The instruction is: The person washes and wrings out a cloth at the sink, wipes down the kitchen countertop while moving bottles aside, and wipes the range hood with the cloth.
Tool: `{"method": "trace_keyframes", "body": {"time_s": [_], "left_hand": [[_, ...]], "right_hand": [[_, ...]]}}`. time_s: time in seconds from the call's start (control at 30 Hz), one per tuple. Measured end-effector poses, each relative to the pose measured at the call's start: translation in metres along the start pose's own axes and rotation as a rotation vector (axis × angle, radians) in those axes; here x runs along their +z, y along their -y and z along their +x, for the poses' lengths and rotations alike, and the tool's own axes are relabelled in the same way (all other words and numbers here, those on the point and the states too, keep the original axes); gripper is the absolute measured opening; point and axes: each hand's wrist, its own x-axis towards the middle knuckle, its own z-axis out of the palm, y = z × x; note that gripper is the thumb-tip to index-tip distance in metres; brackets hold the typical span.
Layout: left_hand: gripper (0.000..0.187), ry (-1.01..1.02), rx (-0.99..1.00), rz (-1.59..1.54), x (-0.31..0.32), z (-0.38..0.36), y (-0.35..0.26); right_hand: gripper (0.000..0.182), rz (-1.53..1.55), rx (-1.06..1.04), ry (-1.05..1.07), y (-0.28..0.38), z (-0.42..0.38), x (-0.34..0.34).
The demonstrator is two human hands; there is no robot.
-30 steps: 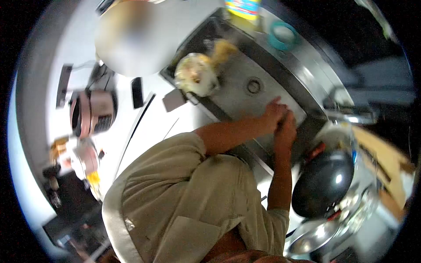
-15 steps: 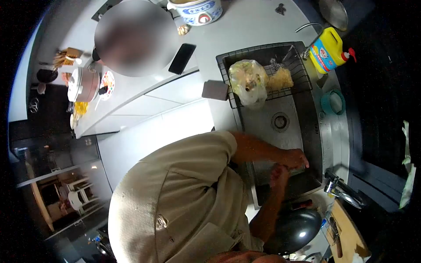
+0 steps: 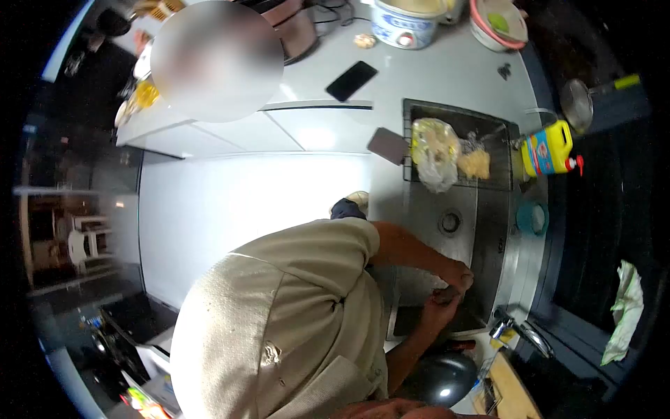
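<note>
My left hand (image 3: 458,275) and my right hand (image 3: 444,309) meet over the near part of the steel sink (image 3: 481,241). Their fingers are curled and close together. Something small and dark shows between them, too blurred to name. The drain (image 3: 450,222) lies to the left of my hands. Past it, a wire rack (image 3: 494,183) spans the sink. On the rack sit a clear plastic bag (image 3: 436,157) with pale contents and a yellowish scrubbing sponge or cloth (image 3: 475,165). The faucet (image 3: 520,331) stands ahead of my right hand.
A yellow detergent jug (image 3: 548,149) and a teal bowl (image 3: 532,218) stand along the sink's back edge. A black wok (image 3: 441,379) and a wooden board (image 3: 511,385) are to my right. A phone (image 3: 352,81) and a patterned pot (image 3: 405,25) are on the left counter.
The head view has shifted, so the sink and counter items appear displaced. My hands have come together from a crossed pose, fingers now curled against each other.
</note>
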Motion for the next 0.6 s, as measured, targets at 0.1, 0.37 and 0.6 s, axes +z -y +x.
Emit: {"method": "trace_keyframes", "body": {"time_s": [0.1,0.37,0.6], "left_hand": [[0.034,-0.356,0.160,0.075,0.015,-0.032,-0.011],[0.039,-0.183,0.017,-1.075,0.014,-0.138,-0.143],[0.048,-0.106,0.236,-0.467,0.015,-0.242,-0.110]], "right_hand": [[0.031,-0.168,-0.118,0.026,-0.011,0.003,-0.031],[0.033,0.247,0.051,0.508,-0.051,-0.016,-0.074],[0.037,0.312,-0.174,0.294,-0.122,-0.139,-0.021]]}}
